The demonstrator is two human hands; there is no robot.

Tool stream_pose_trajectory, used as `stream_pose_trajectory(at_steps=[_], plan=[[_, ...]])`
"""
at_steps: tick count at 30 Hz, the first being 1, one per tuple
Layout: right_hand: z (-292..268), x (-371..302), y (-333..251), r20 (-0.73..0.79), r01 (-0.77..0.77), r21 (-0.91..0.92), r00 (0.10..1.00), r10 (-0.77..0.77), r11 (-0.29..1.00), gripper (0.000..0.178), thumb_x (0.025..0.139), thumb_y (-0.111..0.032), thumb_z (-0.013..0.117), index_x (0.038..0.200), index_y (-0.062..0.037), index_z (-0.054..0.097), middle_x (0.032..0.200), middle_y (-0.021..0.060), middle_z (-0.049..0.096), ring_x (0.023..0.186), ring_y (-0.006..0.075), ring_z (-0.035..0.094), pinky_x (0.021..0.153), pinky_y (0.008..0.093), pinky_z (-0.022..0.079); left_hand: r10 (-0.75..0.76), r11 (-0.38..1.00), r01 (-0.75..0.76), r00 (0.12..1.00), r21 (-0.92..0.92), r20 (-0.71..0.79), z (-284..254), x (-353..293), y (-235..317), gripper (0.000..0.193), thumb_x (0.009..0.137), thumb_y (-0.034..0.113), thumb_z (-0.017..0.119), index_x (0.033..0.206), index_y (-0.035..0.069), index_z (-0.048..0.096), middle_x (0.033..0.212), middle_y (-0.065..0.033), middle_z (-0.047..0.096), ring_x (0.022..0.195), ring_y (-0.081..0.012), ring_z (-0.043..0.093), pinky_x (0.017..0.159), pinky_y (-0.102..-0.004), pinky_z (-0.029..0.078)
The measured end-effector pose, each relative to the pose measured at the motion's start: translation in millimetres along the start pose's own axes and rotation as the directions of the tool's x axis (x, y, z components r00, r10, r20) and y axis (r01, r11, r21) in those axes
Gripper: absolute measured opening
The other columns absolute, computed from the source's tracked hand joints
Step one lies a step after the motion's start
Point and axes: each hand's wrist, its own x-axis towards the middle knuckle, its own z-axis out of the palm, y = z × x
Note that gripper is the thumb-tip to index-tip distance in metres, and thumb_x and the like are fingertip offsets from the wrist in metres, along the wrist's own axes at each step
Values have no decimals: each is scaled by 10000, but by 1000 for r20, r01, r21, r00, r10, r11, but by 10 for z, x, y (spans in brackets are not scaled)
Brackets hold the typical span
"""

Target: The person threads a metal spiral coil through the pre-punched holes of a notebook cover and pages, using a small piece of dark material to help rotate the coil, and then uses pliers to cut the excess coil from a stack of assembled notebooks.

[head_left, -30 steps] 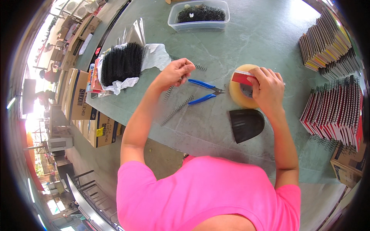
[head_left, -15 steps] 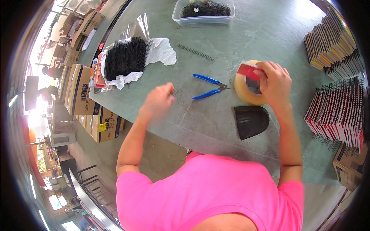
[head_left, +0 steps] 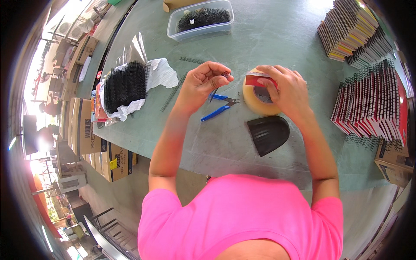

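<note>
My left hand (head_left: 200, 84) is raised over the middle of the table, thumb and fingertips pinched on a thin black spiral binding coil (head_left: 226, 75). Most of that coil is hidden by the hand. My right hand (head_left: 289, 90) grips a small red notebook (head_left: 255, 80), its pale edge facing away from me, just above a roll of clear tape (head_left: 251, 102). The two hands are a short way apart. Below my left hand lie blue-handled cutting pliers (head_left: 216, 112). A black ribbed, rounded piece (head_left: 269, 134) sits nearer to me. Loose coils (head_left: 171, 96) lie beside my left wrist.
A bundle of black coils (head_left: 125, 86) rests on white paper at the left. A clear plastic tub (head_left: 199, 32) of black coils stands at the far side. Stacks of spiral notebooks (head_left: 368, 102) line the right. Cartons (head_left: 84, 125) stand beyond the table's left edge.
My left hand has moved right, toward the red notebook, and now shows a coil in its fingers. My right hand still holds the notebook over the tape. The whole view has shifted slightly.
</note>
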Motion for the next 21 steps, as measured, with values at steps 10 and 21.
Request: stream_pose_trajectory(at_steps=[10, 21], plan=[[64, 27, 13, 10, -49, 34, 999, 49, 998, 175, 799, -129, 573, 937, -164, 675, 827, -6, 680, 741, 209, 642, 624, 353, 442, 32, 877, -6, 998, 481, -46, 279, -68, -127, 154, 786, 62, 689, 937, 48, 660, 895, -48, 642, 719, -112, 565, 667, -269, 468], [34, 60, -43, 75, -43, 62, 996, 38, 997, 137, 831, -110, 537, 918, -104, 643, 815, 62, 671, 762, 250, 634, 639, 395, 440, 91, 538, 179, 959, 824, -268, -234, 203, -435, 181, 843, 249, 623, 846, 70, 648, 948, -118, 642, 818, -330, 610, 716, -415, 477]])
